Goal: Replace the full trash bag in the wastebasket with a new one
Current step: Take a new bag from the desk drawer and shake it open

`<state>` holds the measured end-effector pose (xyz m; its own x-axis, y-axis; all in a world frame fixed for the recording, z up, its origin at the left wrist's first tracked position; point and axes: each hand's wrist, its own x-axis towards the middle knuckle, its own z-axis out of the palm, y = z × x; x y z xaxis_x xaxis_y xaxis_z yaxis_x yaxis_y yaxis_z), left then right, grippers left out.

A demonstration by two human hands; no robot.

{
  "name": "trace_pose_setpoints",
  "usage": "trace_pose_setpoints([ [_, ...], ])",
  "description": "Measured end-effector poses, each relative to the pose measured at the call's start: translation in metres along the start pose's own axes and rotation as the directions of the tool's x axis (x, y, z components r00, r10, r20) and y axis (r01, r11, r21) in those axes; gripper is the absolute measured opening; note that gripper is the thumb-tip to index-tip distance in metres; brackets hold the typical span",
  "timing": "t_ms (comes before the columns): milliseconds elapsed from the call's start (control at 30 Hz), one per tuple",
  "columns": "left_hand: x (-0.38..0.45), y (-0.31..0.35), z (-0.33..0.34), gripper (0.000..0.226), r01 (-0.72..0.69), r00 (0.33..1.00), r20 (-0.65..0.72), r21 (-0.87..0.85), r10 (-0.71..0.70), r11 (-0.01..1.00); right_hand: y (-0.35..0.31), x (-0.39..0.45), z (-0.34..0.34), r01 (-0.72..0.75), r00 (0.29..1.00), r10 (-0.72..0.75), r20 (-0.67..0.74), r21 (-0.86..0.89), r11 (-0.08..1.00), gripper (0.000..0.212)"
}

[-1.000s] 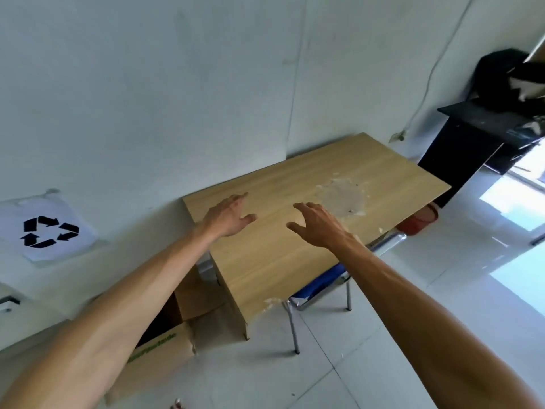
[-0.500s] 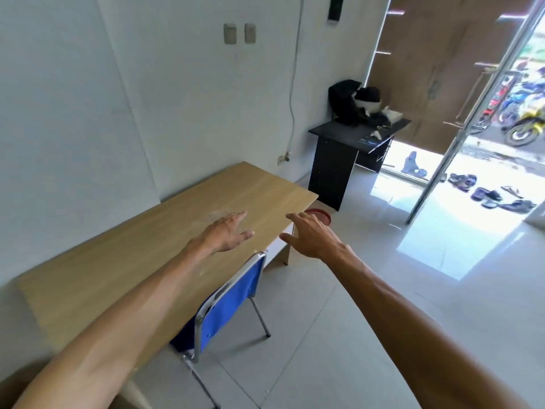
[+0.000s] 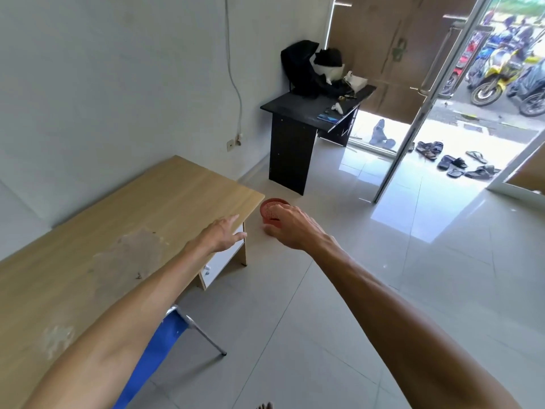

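Down on the tiled floor (image 3: 339,305), just past the far corner of the wooden desk (image 3: 147,208), stands the red mesh wastebasket (image 3: 269,210), upright, its near side partly hidden behind the right hand (image 3: 290,230). Whether a bag sits inside it cannot be told from here. That right hand is stretched out in front of the wastebasket with its fingers bent loosely downward and nothing in its grasp; it lies over the wastebasket in the view, but whether it touches it cannot be told. To the left of the wastebasket the left hand (image 3: 219,236) reaches over the corner of the desk, fingers straight and spread, holding nothing. A worn, pale patch marks the desk top nearer the camera, and a blue chair (image 3: 159,346) with metal legs is tucked at the desk's near edge. Beyond the wastebasket, against the white wall, a small black table (image 3: 298,113) carries a black bag (image 3: 300,67) and some small items. Farther right of the wastebasket a glass door (image 3: 424,107) stands open, with sandals (image 3: 451,160) scattered outside and motorbikes (image 3: 495,69) parked beyond.
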<state>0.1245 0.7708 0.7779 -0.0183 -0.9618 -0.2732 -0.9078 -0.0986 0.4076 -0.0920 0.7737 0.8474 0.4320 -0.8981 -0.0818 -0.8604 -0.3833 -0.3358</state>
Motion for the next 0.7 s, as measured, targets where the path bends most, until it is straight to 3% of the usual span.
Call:
trace_pose_setpoints([
  [267, 0.108, 0.042, 0.005, 0.074, 0.082, 0.996, -0.035, -0.043, -0.083, 0.996, 0.095, 0.097, -0.034, 0.061, 0.995, -0.059, 0.080, -0.015, 0.998, 0.058],
  [400, 0.154, 0.050, 0.022, 0.073, 0.198, 0.978, -0.044, -0.091, -0.203, 0.976, 0.150, 0.152, -0.041, 0.137, 0.982, -0.130, 0.135, -0.045, 0.990, 0.056],
  [633, 0.197, 0.064, 0.080, 0.066, 0.455, 0.880, -0.064, -0.159, -0.470, 0.876, 0.225, 0.251, -0.017, 0.367, 0.888, -0.333, 0.317, -0.051, 0.929, 0.049],
  [700, 0.204, 0.063, 0.095, 0.063, 0.504, 0.849, -0.094, -0.152, -0.520, 0.850, 0.231, 0.273, -0.003, 0.402, 0.862, -0.354, 0.364, -0.063, 0.913, 0.056],
])
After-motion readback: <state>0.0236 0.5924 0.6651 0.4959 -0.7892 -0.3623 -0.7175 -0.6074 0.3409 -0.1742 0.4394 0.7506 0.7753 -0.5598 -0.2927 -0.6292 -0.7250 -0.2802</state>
